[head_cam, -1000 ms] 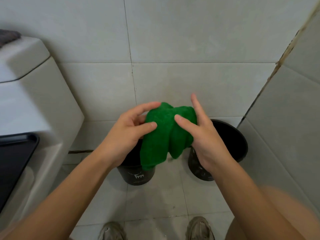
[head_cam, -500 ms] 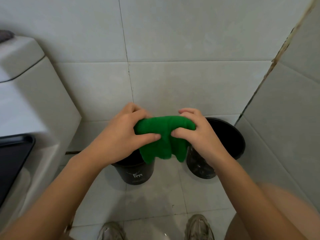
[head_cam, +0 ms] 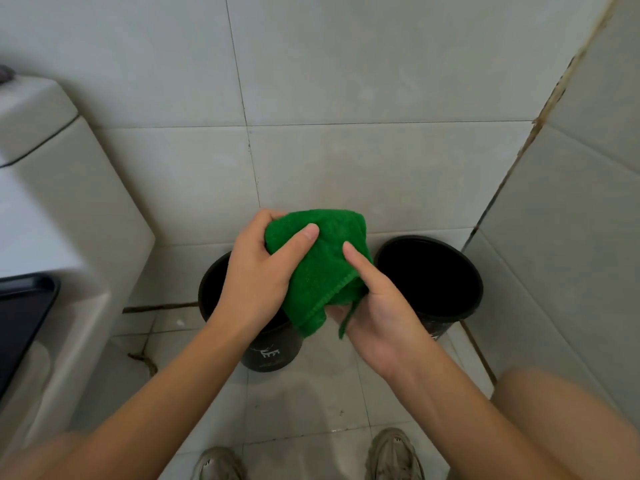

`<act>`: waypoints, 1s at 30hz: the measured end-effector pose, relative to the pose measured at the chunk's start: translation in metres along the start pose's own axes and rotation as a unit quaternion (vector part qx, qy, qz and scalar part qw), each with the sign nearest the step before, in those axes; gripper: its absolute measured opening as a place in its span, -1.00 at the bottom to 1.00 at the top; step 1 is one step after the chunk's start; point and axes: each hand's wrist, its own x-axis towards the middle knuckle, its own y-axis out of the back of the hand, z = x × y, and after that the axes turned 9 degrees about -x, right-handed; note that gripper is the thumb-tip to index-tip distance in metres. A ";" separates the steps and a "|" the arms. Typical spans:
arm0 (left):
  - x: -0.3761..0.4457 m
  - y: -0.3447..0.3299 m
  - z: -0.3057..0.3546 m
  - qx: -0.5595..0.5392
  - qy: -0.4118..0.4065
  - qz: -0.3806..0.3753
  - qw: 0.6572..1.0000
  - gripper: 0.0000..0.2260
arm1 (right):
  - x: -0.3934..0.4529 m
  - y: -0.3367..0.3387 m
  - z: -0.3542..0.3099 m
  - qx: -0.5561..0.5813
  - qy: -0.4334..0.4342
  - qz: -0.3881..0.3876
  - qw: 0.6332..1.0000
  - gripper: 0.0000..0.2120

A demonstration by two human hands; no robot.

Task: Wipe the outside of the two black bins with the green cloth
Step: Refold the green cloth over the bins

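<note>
Cloth [head_cam: 322,268]: bunched in the air above the two bins [head_cam: 266,351] [head_cam: 450,320], left hand [head_cam: 256,275] pinching it, right hand [head_cam: 377,306] seemingly cupping it beneath. Neither bin touched; wiping apparently not yet begun.

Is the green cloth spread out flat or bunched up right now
Bunched up. The green cloth is gathered in folds between the left hand and the right hand, with a hemmed edge hanging down.
</note>
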 end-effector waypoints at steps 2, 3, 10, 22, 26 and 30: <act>-0.003 -0.007 -0.004 -0.013 -0.007 -0.005 1.000 -0.95 | -0.001 0.004 0.001 0.054 -0.036 -0.022 0.998 -0.56; -0.004 -0.010 -0.007 -0.010 -0.013 -0.011 1.000 -0.95 | -0.001 0.006 0.000 0.067 -0.039 -0.027 0.997 -0.58; 0.008 -0.021 -0.029 0.122 -0.008 -0.167 0.978 -0.85 | -0.002 0.037 -0.014 0.069 0.045 0.060 0.995 -0.58; 0.013 -0.121 -0.147 0.431 0.000 -0.330 0.840 -0.67 | -0.013 0.150 -0.066 -0.065 0.179 0.352 0.916 -0.70; 0.016 -0.177 -0.214 0.511 -0.067 -0.410 0.752 -0.48 | -0.025 0.175 -0.074 -0.025 0.177 0.373 0.911 -0.73; 0.023 -0.212 -0.257 0.548 -0.047 -0.463 0.695 -0.49 | -0.031 0.185 -0.080 -0.014 0.182 0.375 0.909 -0.74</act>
